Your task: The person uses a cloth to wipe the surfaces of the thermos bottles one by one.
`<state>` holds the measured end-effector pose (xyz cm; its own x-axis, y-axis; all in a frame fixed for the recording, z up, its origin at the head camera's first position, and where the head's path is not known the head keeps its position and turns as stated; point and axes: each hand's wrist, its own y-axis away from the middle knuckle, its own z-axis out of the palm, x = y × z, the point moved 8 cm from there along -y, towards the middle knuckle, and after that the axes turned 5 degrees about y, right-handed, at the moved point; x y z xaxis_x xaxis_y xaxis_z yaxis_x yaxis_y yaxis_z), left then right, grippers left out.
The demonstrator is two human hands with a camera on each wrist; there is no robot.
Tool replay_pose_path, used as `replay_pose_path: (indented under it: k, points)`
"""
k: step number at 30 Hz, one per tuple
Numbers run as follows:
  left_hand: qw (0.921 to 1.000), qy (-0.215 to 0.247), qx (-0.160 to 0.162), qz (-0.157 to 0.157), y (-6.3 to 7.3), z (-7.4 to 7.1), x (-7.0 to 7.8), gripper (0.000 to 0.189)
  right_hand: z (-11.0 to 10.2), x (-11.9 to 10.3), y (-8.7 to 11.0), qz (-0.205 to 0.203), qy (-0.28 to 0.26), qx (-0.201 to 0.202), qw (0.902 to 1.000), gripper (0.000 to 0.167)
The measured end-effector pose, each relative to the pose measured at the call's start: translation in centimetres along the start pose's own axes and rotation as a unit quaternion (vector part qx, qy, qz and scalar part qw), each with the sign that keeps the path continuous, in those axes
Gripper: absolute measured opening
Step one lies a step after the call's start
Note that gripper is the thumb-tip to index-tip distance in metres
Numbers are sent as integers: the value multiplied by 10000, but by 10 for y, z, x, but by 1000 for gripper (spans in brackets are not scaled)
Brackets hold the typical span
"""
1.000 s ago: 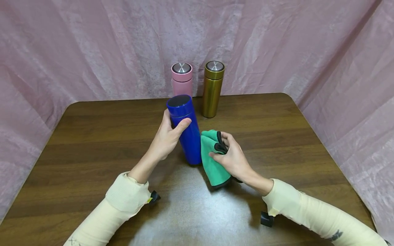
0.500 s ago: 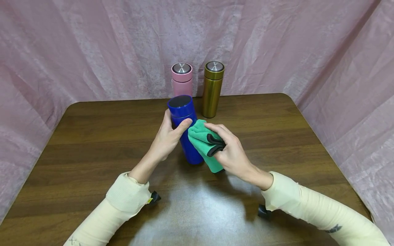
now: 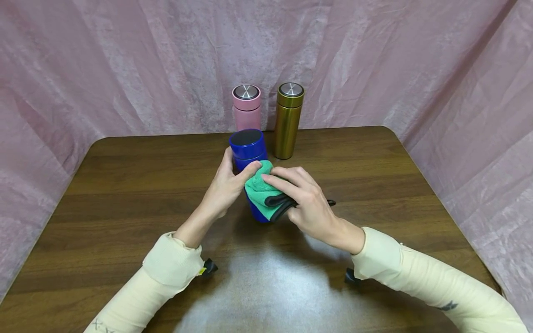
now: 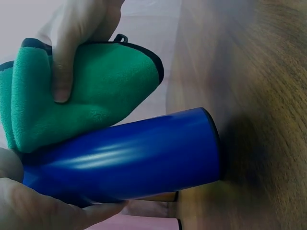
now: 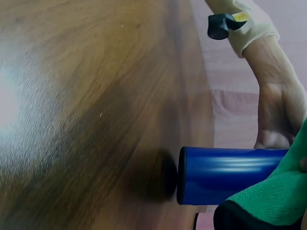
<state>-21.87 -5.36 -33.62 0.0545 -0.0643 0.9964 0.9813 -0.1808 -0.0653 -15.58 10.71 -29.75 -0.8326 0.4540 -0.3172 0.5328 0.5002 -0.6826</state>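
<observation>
My left hand [image 3: 225, 187] grips a blue thermos bottle [image 3: 248, 147] around its upper part, thumb across the front. The bottle leans slightly, its base close above the wooden table [image 3: 125, 199]; whether it touches I cannot tell. In my right hand [image 3: 310, 201] is a folded green cloth [image 4: 100, 86] with black edging, gripped between thumb and fingers. This cloth lies against the bottle's right side, just below the left thumb, and hides much of the bottle's middle in the head view. The bottle's lower body [image 5: 225, 175] shows in the right wrist view.
A pink thermos bottle [image 3: 247, 108] stands upright behind the blue one, partly hidden by it. To its right a gold thermos bottle [image 3: 288, 125] stands near the table's back edge. Pink curtains [image 3: 175, 64] hang behind and beside the table.
My right hand has brought the cloth up and left, from beside the bottle's lower right side onto its front. The left hand and the blue bottle have shifted only slightly right.
</observation>
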Motion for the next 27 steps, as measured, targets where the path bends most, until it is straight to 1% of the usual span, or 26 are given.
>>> replay_pose_path:
  k: [7, 13, 16, 20, 23, 27]
  points:
    - [9999, 88, -90, 27, 1, -1, -2, 65, 6, -4, 4, -433, 533, -162, 9975, 84]
    - [10000, 67, -10, -54, -1, -2, -3, 65, 16, -10, 11, -813, 1074, -361, 9902, 78]
    - [9999, 35, 12, -108, -2, -1, -3, 66, 22, -15, 13, -1084, 1413, -547, 9825, 73]
    - [9999, 70, -56, -114, -3, 2, -1, 66, 32, -24, 13, -1408, 2034, -761, 9659, 62]
    - [9998, 145, -71, -136, -3, 3, 0, 65, 37, -28, 12, -1512, 2431, -845, 9544, 55]
    - [9995, 218, -57, -210, -4, 3, -1, 66, 42, -30, 12, -1560, 2703, -953, 9453, 50]
